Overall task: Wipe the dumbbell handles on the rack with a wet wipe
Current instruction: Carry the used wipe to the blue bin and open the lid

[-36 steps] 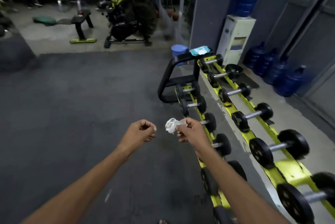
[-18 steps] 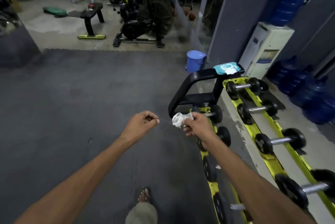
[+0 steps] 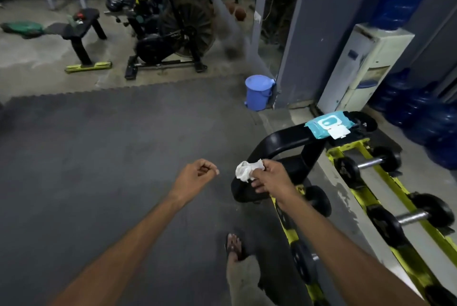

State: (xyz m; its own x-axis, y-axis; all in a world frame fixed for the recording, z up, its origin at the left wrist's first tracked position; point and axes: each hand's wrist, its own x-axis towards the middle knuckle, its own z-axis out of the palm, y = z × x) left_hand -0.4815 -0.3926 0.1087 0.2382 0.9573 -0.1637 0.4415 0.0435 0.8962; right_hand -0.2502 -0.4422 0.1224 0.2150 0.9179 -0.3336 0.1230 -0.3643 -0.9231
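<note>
Right hand [image 3: 270,178] pinches the crumpled white wet wipe [image 3: 247,169], left hand [image 3: 196,177] fisted empty; best wrap each steel dumbbell handle [image 3: 369,162] fully.

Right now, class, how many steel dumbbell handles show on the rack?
3. Two on the rack's right-hand rail: farther handle, nearer handle. A third handle peeks out on the left-hand rail beside the right forearm. The arm may hide more.

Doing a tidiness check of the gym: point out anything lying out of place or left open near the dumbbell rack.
The wet wipe pack lies on the black end frame of the rack, flap open. The right hand pinches a crumpled wipe. Nothing looks spilled or damaged.
</note>
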